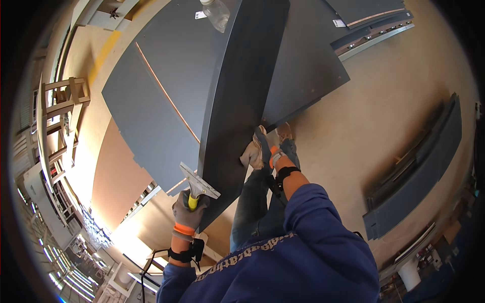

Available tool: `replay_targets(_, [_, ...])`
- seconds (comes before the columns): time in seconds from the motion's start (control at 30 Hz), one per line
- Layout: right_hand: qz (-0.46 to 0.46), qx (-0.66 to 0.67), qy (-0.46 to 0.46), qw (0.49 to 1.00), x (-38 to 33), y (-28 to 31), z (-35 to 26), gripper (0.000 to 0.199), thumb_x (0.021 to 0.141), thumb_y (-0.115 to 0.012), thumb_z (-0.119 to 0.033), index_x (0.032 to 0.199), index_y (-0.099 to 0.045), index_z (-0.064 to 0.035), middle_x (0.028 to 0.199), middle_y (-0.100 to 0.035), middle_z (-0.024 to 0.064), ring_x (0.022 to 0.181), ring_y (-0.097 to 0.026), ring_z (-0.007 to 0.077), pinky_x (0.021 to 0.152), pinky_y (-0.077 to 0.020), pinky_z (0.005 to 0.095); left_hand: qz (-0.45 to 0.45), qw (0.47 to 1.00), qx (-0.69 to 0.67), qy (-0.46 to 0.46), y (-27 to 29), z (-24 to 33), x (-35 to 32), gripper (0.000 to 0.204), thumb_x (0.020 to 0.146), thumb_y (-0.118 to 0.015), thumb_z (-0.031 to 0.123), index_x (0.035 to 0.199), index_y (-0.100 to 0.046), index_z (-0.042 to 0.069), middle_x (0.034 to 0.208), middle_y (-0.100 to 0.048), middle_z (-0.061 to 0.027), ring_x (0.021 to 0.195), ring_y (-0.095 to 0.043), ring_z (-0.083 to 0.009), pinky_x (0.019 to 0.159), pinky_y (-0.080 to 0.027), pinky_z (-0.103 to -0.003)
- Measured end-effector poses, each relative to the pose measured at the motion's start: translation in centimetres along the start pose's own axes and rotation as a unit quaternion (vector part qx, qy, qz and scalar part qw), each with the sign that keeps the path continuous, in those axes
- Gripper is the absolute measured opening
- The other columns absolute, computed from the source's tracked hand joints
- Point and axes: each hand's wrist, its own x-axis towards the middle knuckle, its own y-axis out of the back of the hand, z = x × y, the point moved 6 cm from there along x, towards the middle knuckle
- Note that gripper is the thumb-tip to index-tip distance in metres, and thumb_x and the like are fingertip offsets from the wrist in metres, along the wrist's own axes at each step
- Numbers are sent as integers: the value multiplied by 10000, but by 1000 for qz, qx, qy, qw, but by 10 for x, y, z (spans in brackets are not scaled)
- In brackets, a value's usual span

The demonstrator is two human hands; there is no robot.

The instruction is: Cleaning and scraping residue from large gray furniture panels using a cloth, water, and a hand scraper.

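My gloved left hand (190,208) is closed round the yellow handle of a scraper (200,186) with a wide metal head. The scraper is at the left edge of a long dark sheet-metal panel (237,86), near its close end. The panel lies lengthwise away from me, across larger flat dark sheets (172,60). My gloved right hand (255,150) grips the panel's right edge, its fingers partly hidden. A thin copper-coloured strip (166,93) runs along the flat sheet left of the panel.
A clear plastic bottle (217,16) rests on the sheets at the far end. More dark panels (419,177) lie on the floor to the right, and others (374,22) at the far right. A wooden frame (65,106) stands on the left. My legs (250,207) are close by the panel.
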Motion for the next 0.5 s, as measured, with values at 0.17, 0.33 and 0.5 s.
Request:
replay_targets(0.17, [-46,-252,-108,961,-32,40,-15,572,883,-436,-489,1185,-494,-7,1108,-555,156,1042,-517,275,876,-402,342,-23,994,17,-102,-3,9,-4,374,649,-783,92,935,-554,15,778,-662,-64,711,-649,-158,678,-511,-276])
replay_targets(0.33, [-50,-481,163,860,-100,45,-78,615,852,-510,-448,1210,-470,50,1132,-554,200,1083,-521,276,895,-413,321,-74,996,-11,-51,-16,8,-11,355,634,-742,115,933,-563,48,821,-656,-127,766,-655,-283,689,-511,-337])
replay_targets(0.5, [151,-164,-160,962,-112,113,-42,732,760,-640,-436,1273,-433,45,1208,-532,188,1104,-526,274,907,-415,301,-75,996,3,-44,-32,15,2,370,644,-741,144,950,-563,39,808,-656,-134,762,-656,-290,689,-508,-341])
